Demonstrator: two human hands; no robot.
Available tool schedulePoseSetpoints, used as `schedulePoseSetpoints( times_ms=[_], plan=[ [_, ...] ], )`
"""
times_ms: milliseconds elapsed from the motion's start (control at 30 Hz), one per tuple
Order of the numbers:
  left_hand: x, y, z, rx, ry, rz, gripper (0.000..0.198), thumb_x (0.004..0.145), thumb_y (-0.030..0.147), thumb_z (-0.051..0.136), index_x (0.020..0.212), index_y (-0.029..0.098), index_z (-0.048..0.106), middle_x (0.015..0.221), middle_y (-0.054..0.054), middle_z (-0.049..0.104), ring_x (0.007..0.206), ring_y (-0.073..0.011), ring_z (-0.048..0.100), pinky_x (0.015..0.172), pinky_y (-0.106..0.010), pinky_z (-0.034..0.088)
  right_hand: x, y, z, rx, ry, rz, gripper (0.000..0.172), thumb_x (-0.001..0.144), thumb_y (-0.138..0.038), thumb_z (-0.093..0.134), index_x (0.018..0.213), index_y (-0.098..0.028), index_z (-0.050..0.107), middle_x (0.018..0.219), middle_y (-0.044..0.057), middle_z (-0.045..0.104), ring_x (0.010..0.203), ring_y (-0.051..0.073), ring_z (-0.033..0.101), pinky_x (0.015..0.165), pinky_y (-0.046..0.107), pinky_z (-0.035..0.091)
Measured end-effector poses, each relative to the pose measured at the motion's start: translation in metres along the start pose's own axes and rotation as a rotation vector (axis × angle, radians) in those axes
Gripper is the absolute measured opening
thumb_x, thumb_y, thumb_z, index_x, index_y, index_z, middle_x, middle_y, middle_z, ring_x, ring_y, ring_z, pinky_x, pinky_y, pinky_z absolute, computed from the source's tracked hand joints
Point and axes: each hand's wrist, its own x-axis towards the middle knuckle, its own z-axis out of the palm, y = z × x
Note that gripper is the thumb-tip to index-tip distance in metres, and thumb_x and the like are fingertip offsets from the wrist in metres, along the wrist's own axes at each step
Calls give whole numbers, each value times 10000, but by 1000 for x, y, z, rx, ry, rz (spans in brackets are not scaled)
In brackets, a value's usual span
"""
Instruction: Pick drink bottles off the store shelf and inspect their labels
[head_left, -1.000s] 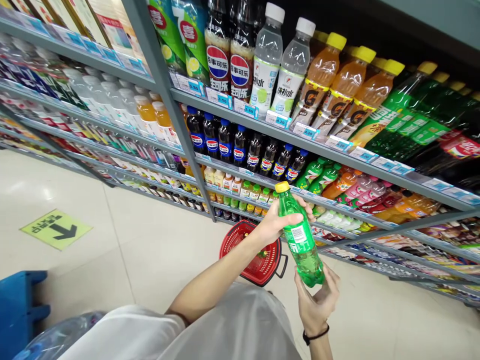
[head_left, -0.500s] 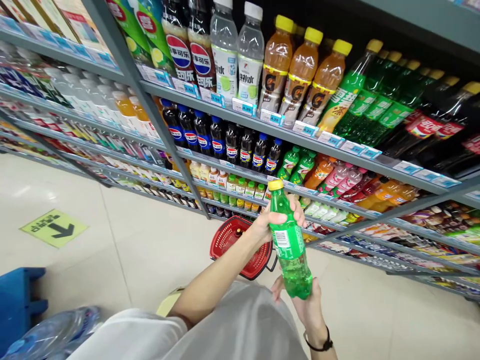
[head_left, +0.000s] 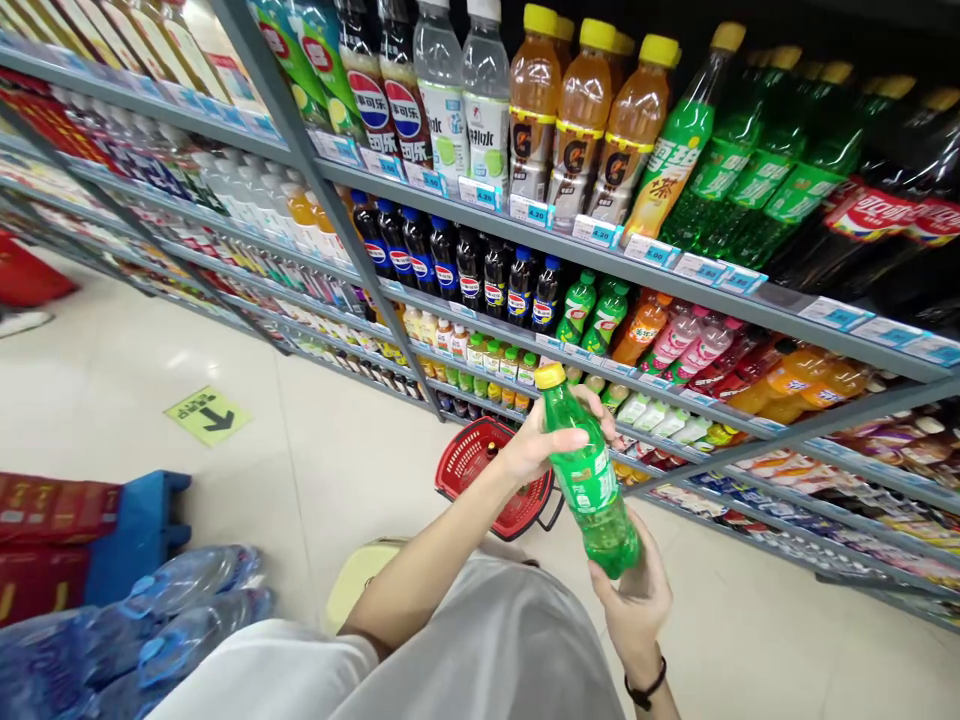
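Green, yellow-capped plastic bottle [head_left: 592,485] fills the left hand [head_left: 538,442]; right hand [head_left: 637,605] cups its five-o'clock base. Slackened grip could drop it.

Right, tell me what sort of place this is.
Most likely a supermarket drinks aisle: rows of bottles on shelves with price tags, a red shopping basket on the floor, and a floor arrow sign.

A green plastic bottle [head_left: 592,475] with its yellow cap [head_left: 550,376] on and white print on its green label is held tilted right of centre, cap far left, base near right.
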Motion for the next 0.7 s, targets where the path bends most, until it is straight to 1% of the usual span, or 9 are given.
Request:
schedulePoseSetpoints(
  times_ms=[133, 200, 267, 300, 367, 400, 500, 600, 700],
  plan=[
    [-10, -6, 13, 165, 113, 19, 506, 750, 306, 928, 1113, 166, 605, 1055, -95, 709, 947, -222, 713, 870, -369, 597, 14, 8, -19, -318, 63, -386, 876, 769, -98, 908, 1557, -263, 562, 1323, 166, 648, 1189, 345, 681, 927, 544, 637],
    [-13, -12, 14, 235, 205, 29, 575, 700, 282, 966, 1132, 170, 603, 1109, -96, 695, 963, -210, 698, 858, -342, 598, 22, 11, -28, -444, 42, -552, 947, 752, -109, 931, 1586, -312, 532, 1290, 145, 629, 1115, 322, 681, 902, 532, 629],
    [-13, -20, 14, 226, 302, 45, 621, 663, 294, 987, 1136, 179, 601, 1128, -82, 670, 954, -194, 683, 848, -324, 598, 26, 12, -31, -507, 6, -642, 982, 741, -135, 950, 1598, -334, 514, 1253, 130, 614, 1059, 299, 674, 877, 500, 626],
    [-13, -23, 13, 202, 339, 59, 632, 651, 303, 992, 1131, 182, 599, 1117, -71, 660, 937, -185, 678, 837, -319, 599, 26, 12, -30, -493, -2, -647, 974, 740, -142, 954, 1591, -332, 519, 1243, 125, 603, 1051, 292, 672, 870, 485, 626],
    [-13, -27, 14, 157, 381, 91, 633, 642, 302, 993, 1117, 185, 591, 1077, -54, 653, 889, -167, 669, 807, -310, 599, 23, 10, -20, -385, -2, -558, 897, 757, -144, 940, 1545, -314, 547, 1248, 120, 582, 1079, 282, 671, 871, 458, 628],
    [-13, -28, 15, 155, 384, 107, 628, 640, 288, 991, 1112, 182, 592, 1062, -51, 655, 871, -160, 667, 794, -304, 598, 19, 9, -14, -307, -4, -467, 854, 771, -147, 928, 1521, -303, 552, 1260, 120, 580, 1105, 279, 672, 880, 446, 630],
    [-19, -25, 19, 216, 350, 138, 607, 645, 253, 982, 1108, 164, 600, 1030, -53, 666, 852, -160, 672, 775, -293, 595, 6, 8, 2, -82, -59, -89, 791, 821, -200, 887, 1510, -267, 504, 1309, 138, 611, 1136, 272, 690, 882, 417, 640],
    [-26, -19, 25, 347, 299, 169, 559, 677, 228, 959, 1103, 151, 606, 1007, -53, 661, 849, -166, 680, 781, -299, 599, -4, 9, 5, 91, -200, 236, 740, 879, -292, 831, 1524, -230, 473, 1337, 173, 651, 1098, 281, 718, 850, 416, 647],
    [-29, -13, 27, 470, 260, 203, 507, 703, 208, 936, 1099, 144, 626, 1011, -56, 659, 859, -162, 677, 793, -285, 590, -8, 14, -1, 192, -307, 352, 722, 889, -322, 809, 1525, -214, 483, 1355, 191, 659, 1123, 302, 722, 888, 441, 644]
  ],
)
